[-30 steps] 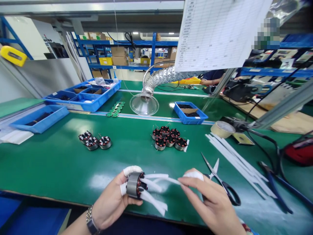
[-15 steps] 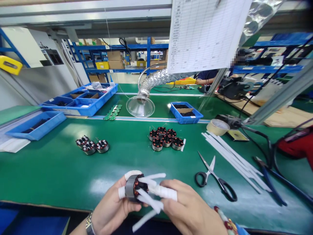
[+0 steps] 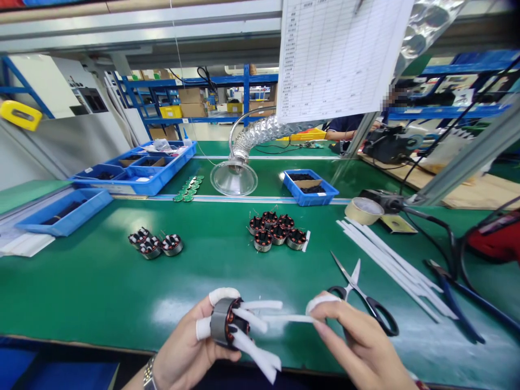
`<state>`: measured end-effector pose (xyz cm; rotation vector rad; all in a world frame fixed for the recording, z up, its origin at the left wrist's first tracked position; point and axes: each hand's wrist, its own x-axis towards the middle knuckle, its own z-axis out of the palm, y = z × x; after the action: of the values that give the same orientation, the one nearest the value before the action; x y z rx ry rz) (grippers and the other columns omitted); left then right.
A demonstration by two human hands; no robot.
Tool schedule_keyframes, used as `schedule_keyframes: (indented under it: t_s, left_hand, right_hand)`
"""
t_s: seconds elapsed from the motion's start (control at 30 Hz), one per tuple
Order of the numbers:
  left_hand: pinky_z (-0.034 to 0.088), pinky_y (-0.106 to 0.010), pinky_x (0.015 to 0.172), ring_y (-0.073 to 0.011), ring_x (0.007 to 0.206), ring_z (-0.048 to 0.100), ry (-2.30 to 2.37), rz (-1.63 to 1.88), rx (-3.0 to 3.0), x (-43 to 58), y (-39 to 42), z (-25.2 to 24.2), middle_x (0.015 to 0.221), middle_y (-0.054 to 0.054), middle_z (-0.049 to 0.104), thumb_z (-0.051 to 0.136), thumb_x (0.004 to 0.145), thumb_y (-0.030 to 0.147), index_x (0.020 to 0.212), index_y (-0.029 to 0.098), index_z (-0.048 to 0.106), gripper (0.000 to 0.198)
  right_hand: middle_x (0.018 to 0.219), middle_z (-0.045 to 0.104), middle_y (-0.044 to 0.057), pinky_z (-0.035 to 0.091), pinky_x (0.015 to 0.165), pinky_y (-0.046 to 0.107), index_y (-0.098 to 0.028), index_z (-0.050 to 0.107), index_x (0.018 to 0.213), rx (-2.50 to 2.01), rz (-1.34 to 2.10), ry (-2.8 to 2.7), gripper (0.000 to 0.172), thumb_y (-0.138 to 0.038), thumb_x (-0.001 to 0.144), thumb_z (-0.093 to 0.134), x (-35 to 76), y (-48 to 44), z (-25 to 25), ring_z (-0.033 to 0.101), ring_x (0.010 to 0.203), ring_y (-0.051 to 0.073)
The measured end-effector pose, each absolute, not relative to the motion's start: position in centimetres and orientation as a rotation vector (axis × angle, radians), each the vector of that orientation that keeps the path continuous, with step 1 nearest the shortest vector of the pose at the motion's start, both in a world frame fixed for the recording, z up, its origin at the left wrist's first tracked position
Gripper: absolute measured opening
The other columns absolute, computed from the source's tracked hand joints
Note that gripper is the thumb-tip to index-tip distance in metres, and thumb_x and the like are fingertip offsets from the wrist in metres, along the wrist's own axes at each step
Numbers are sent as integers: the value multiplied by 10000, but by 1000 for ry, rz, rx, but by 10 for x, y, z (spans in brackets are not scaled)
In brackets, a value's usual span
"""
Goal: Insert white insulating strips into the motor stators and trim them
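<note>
My left hand [image 3: 190,346] grips a round motor stator [image 3: 224,322] with copper windings, low over the green bench. White finger cots cover its thumb and forefinger. Several white sleeve tubes [image 3: 255,346] stick out of the stator towards the right. My right hand [image 3: 357,341] pinches the end of one white tube [image 3: 290,318], drawn out level from the stator. Its forefinger also wears a white cot.
Scissors [image 3: 365,303] lie just beyond my right hand. A bundle of white tubes [image 3: 390,265], a tape roll [image 3: 363,210] and blue-handled pliers [image 3: 459,295] lie to the right. Stator groups sit at mid-bench [image 3: 276,230] and left [image 3: 156,244]. Blue trays [image 3: 134,168] and a fume funnel [image 3: 233,177] stand behind.
My right hand moved away from the stator to the right, drawing one white tube out straight. The left hand keeps its hold on the stator.
</note>
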<state>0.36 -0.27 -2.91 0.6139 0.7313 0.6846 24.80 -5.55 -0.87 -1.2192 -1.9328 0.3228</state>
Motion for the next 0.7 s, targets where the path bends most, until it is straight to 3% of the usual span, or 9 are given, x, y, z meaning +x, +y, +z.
schedule_keyframes:
  t_s: [0.27, 0.43, 0.57, 0.7]
  left_hand:
    - [520, -357, 694, -196, 778, 641, 643, 667, 629, 9, -5, -26, 956, -120, 647, 511, 741, 57, 1101, 142, 513, 370]
    - [490, -329, 712, -178, 803, 622, 624, 664, 692, 16, -8, -15, 963, -88, 639, 597, 713, 126, 1092, 178, 491, 397]
    - [451, -268, 714, -147, 809, 609, 657, 648, 877, 22, -14, -11, 943, -66, 647, 616, 692, 94, 975, 168, 522, 307]
    - [439, -290, 740, -141, 800, 602, 693, 651, 958, 25, -16, -12, 930, -60, 646, 601, 668, 77, 938, 156, 523, 292]
  right_hand:
    - [650, 586, 20, 474, 589, 231, -172, 567, 822, -1155, 39, -1919, 116, -96, 780, 489, 222, -57, -11, 559, 616, 127]
    - [697, 620, 31, 475, 560, 224, -177, 596, 866, -1033, 243, -1924, 117, -130, 796, 516, 209, -52, -24, 573, 622, 129]
    - [621, 586, 23, 455, 507, 232, -198, 614, 766, -1025, 447, -1828, 139, -200, 827, 490, 206, -51, -34, 549, 554, 138]
    - [631, 578, 38, 449, 469, 234, -213, 640, 796, -1014, 459, -1775, 162, -228, 823, 482, 204, -53, -35, 558, 522, 150]
